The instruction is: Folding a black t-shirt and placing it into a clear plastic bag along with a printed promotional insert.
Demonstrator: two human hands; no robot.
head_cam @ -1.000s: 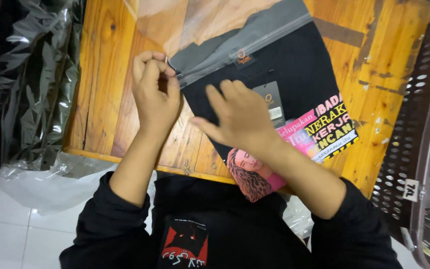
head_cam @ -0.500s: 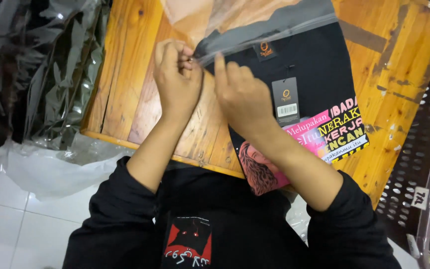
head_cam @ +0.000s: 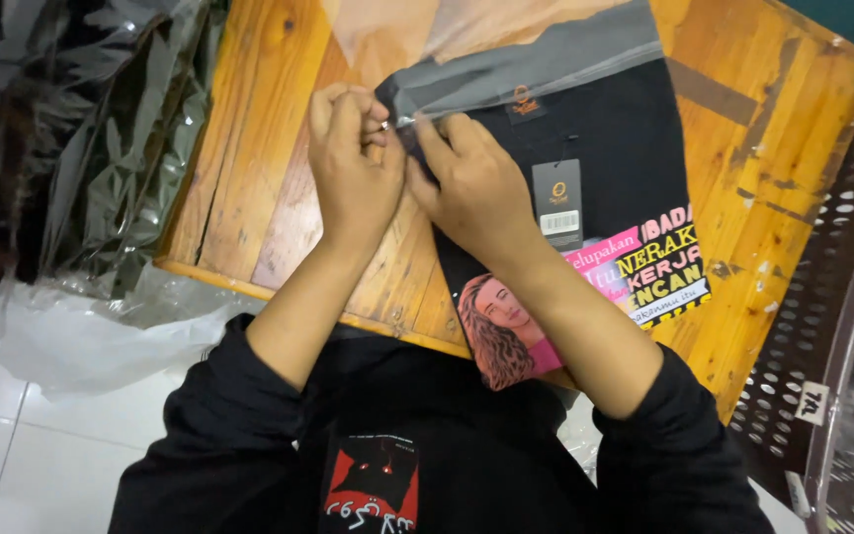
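- Sealing looks to be the step in hand: your left hand (head_cam: 353, 163) and right hand (head_cam: 476, 188) meet at the left corner of the clear plastic bag (head_cam: 506, 59), where its flap (head_cam: 536, 69) folds over the folded black T-shirt (head_cam: 615, 148).
- Your left hand's fingers are curled shut, pinching something small at that corner; I cannot tell whether it is the film itself or a strip off the flap.
- Your right hand lies half open, fingers flat and pressing the bag's edge down just right of the left hand.
- Judging from this, your next move calls for a steady hold with the right hand while the left keeps its pinch even, so the film does not wrinkle or stick askew.
- The shirt lies flat inside the bag on the wooden surface (head_cam: 249, 178), towards its right half, neck end far from you and hem end at the near edge.
- It shows a small neck label, a dark hang tag (head_cam: 557, 198), and a bright print (head_cam: 595, 297) of a figure beside pink and yellow lettering near you.
- Loose crumpled plastic sheeting (head_cam: 71, 138) sits off the surface to the left; a dark perforated basket (head_cam: 822, 326) stands to the right.
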